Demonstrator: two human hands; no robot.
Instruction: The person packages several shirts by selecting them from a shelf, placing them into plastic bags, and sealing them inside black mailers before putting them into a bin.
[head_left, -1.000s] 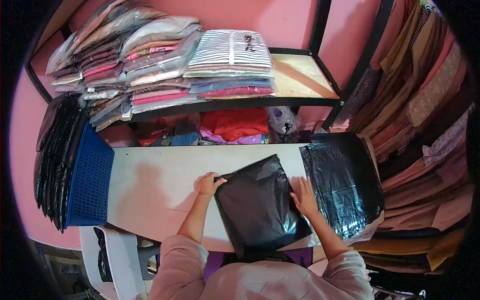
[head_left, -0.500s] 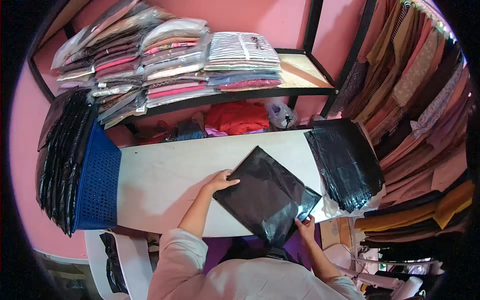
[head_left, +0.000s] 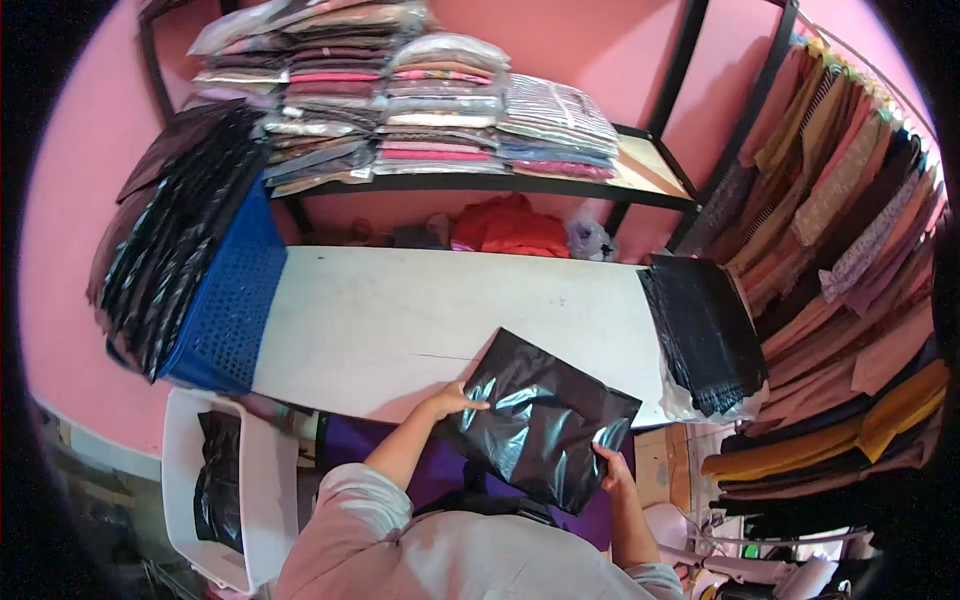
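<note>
A flat black plastic package [head_left: 545,425] is held between both my hands, tilted over the front edge of the white table [head_left: 400,300]. My left hand [head_left: 452,402] grips its left edge, thumb on top and fingers underneath. At its right edge my right hand [head_left: 613,467] pinches the plastic with the thumb on top; the other fingers are partly hidden. What lies inside the package does not show. To the right on the table lies a stack of black plastic bags [head_left: 705,330].
On the left a blue basket [head_left: 235,310] holds several upright black packages [head_left: 180,240]. A white bin [head_left: 270,490] with black plastic inside stands below it. Folded clothes in clear bags [head_left: 440,110] are piled on the back shelf [head_left: 480,186]. Hanging garments [head_left: 840,250] line the right.
Both hands have drawn the package closer to my body and turned it, with its far corner now lower. My view has swung left, so the white bin shows more fully.
</note>
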